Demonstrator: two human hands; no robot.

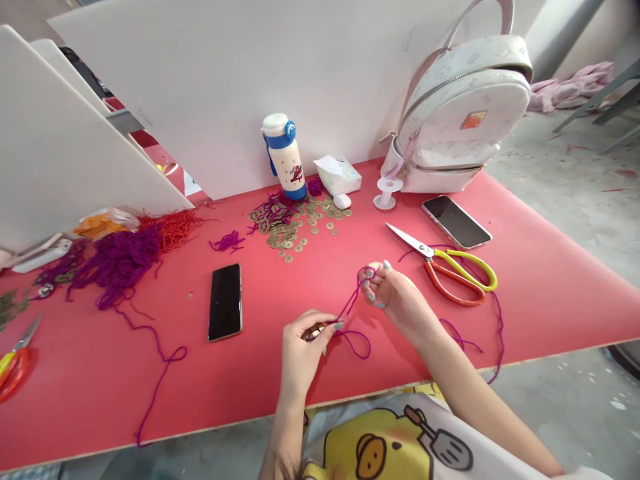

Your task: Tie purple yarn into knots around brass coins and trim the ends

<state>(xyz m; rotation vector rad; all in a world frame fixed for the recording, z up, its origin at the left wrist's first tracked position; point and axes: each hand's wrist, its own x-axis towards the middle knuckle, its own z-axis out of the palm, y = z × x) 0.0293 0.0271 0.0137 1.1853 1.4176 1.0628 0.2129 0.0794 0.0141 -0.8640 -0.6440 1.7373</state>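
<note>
white-blue bottle (285,160) upright | pale backpack (457,127) standing | white packet (340,177) beside bottle | pink heap (573,87), perhaps cloth

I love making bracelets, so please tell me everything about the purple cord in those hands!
The purple cord is thin and looks like soft yarn. The left hand pinches it, with one loop sticking out beside the fingertips. Strands slant up to the right hand, where another loop curls at the fingers; whether they grip it, I can't tell.
</note>
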